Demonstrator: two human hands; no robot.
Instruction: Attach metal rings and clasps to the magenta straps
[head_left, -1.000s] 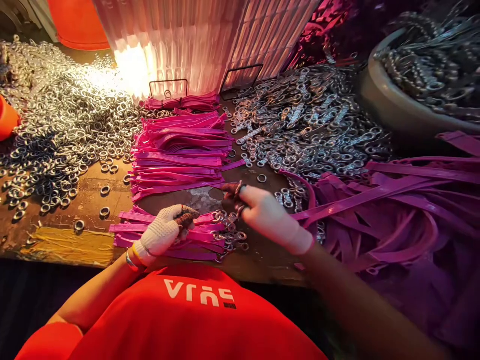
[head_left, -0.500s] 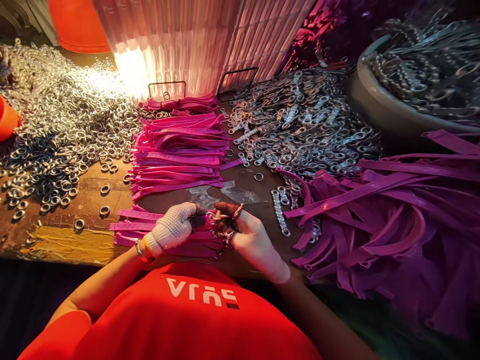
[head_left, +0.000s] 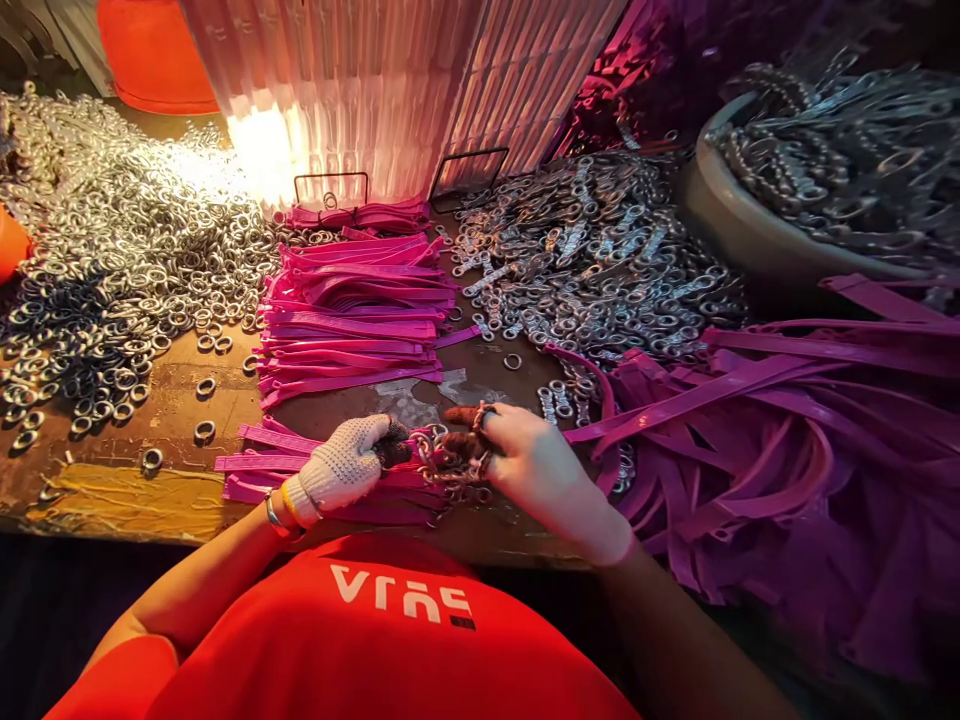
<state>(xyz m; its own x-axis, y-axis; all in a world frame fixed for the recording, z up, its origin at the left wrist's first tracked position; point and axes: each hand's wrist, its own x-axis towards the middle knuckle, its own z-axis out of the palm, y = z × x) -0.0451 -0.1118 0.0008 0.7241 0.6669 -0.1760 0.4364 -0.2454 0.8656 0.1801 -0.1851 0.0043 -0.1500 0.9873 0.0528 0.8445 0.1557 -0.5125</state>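
My left hand point(head_left: 341, 465), in a pale dotted glove with darkened fingertips, is closed in a pinch on the end of a pink strap point(head_left: 412, 445). A short metal chain point(head_left: 433, 455) shows at that end, between my two hands. My right hand point(head_left: 536, 475), also gloved and with reddish-brown fingers, is closed on the chain's other side; its fingers partly hide the links. A few pink straps point(head_left: 259, 462) lie flat under my left hand. Beyond them is a larger stack of pink straps point(head_left: 352, 340) laid side by side.
A heap of metal rings point(head_left: 135, 260) spreads at left, with several loose ones nearer. Metal chain pieces point(head_left: 600, 250) are piled right of the stack. A grey tub point(head_left: 795, 235) of chains and a purple strap pile point(head_left: 742, 450) stand right. A ribbed translucent panel point(head_left: 352, 100) rises behind.
My right hand has moved to the right, away from my left hand, and more chain now shows between them. My left hand stays pinched, slightly lower left. The whole view has shifted slightly.
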